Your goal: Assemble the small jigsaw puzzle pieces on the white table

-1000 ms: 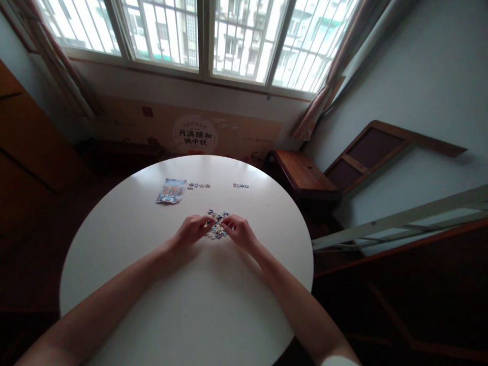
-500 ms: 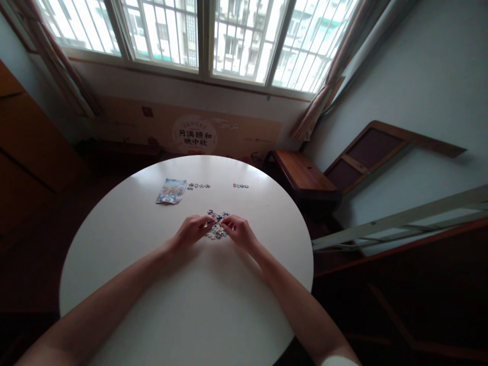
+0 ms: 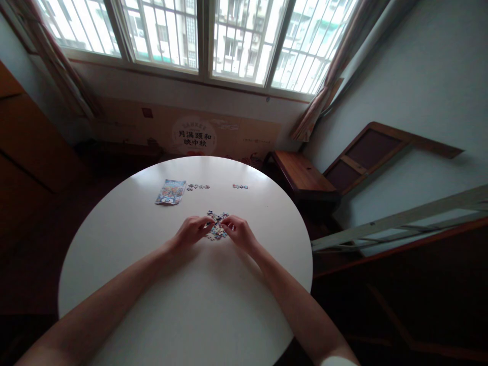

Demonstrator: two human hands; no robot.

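Note:
A loose heap of small jigsaw puzzle pieces (image 3: 217, 232) lies on the round white table (image 3: 183, 310). My left hand (image 3: 193, 227) is over the heap's left side, its thumb and fingers closed in a pinch. Opposite it, my right hand (image 3: 237, 229) is pinched in the same way over the right side. Only a small gap parts the two sets of fingertips. Whatever is between the fingers of either hand is too small to make out against the pieces. Beyond the hands, a row of puzzle pieces (image 3: 200, 186) and a shorter row of pieces (image 3: 240, 186) lie apart.
A colourful printed packet (image 3: 171, 192) lies at the table's back left, beside the longer row. Past the table's far right edge stands a wooden bench (image 3: 301, 170). A barred window (image 3: 244, 46) and a printed banner (image 3: 236, 129) are ahead.
The view has shifted very slightly. Both hands stay pinched over the heap in almost the same place; no piece has visibly moved.

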